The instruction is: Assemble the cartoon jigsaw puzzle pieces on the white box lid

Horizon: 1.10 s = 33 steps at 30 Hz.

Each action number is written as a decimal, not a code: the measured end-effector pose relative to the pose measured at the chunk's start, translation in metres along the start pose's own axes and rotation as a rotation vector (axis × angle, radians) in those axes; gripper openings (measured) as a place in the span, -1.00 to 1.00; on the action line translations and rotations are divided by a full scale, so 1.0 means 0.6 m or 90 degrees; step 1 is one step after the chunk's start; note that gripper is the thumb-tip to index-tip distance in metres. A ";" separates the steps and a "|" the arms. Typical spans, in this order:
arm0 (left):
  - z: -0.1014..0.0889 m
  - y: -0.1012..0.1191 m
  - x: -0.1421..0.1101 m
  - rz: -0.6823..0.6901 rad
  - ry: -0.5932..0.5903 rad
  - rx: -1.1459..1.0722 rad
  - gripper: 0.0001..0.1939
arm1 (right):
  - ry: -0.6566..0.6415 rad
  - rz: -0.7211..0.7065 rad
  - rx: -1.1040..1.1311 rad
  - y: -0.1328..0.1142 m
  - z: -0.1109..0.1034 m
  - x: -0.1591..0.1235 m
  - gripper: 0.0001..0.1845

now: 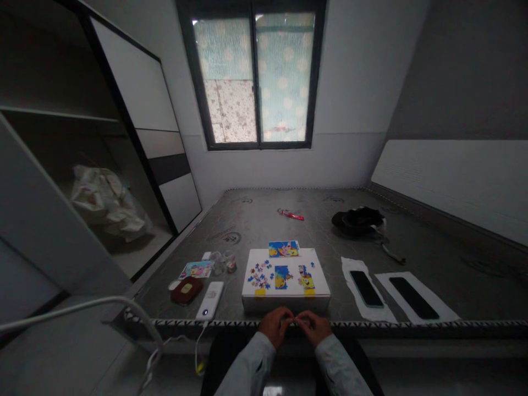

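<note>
My left hand (277,325) and my right hand (315,326) meet just in front of a white box (286,304). Their fingertips are pinched together around something too small to make out. On the box lid, loose jigsaw pieces (259,273) are scattered at the left. A joined puzzle section (281,278) lies in the middle, and another puzzle section (306,278) sits to its right. At the lid's far edge lies a blue and yellow cartoon picture (284,249).
Left of the box are a white power bank (210,300) with a cable, a brown pouch (187,290), a pink picture card (197,269) and a clear jar (230,262). Two phones, a near phone (366,289) and a far-right phone (413,297), lie right. A dark cap (358,220) sits behind.
</note>
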<state>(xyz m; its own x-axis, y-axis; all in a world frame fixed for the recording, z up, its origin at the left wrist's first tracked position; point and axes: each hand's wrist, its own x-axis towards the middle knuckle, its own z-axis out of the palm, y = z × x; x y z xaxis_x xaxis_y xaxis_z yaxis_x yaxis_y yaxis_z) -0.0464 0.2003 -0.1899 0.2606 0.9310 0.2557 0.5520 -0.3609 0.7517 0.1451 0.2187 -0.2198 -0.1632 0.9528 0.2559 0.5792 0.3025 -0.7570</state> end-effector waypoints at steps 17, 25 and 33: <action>-0.007 0.018 0.000 -0.016 -0.026 0.043 -0.81 | -0.024 0.007 0.014 -0.002 -0.004 0.000 -0.56; -0.022 0.040 -0.001 -0.024 -0.143 0.191 -0.81 | 0.006 -0.016 -0.014 -0.098 -0.016 -0.027 -0.64; -0.072 0.154 0.012 -0.063 -0.216 0.398 -0.74 | -0.114 0.119 0.215 -0.240 0.008 -0.170 -0.69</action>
<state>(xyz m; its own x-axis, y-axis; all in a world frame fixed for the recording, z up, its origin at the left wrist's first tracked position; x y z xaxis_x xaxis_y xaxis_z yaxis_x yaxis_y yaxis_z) -0.0280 0.1761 -0.0921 0.3619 0.9293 -0.0744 0.9097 -0.3345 0.2462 0.0742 0.0781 -0.1398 -0.2334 0.9723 0.0091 0.3225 0.0862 -0.9426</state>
